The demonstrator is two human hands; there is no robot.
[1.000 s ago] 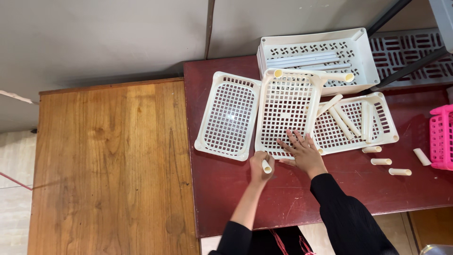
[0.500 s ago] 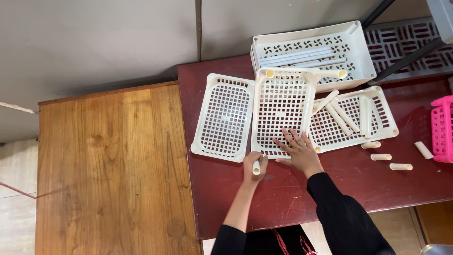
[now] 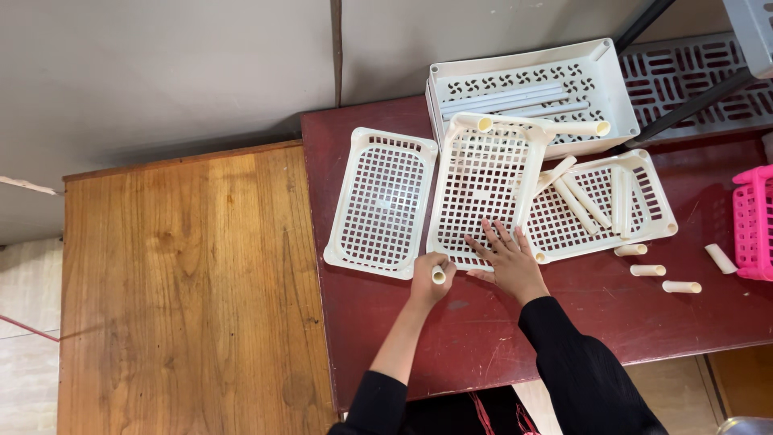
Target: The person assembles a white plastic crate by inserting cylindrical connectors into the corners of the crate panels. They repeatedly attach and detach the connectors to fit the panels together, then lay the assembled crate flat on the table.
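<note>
My left hand (image 3: pixel 431 278) is closed around a short cream tube (image 3: pixel 439 275) held upright at the near left corner of the middle white perforated tray (image 3: pixel 481 187). My right hand (image 3: pixel 507 258) lies flat with spread fingers on that tray's near edge. The middle tray has cream tubes standing at its far corners and overlaps a white tray on its right (image 3: pixel 636 211), which holds several loose cream tubes. Another white tray (image 3: pixel 382 201) lies flat to the left.
All sits on a dark red table (image 3: pixel 564 322) next to a wooden table (image 3: pixel 193 290). A white basket (image 3: pixel 527 93) with grey rods stands at the back. Three short cream tubes (image 3: pixel 648 270) lie loose at right, near a pink basket (image 3: pixel 755 221).
The view has shifted slightly. My left hand with the tube has stayed at the tray's near left corner, and my right hand still presses on the tray.
</note>
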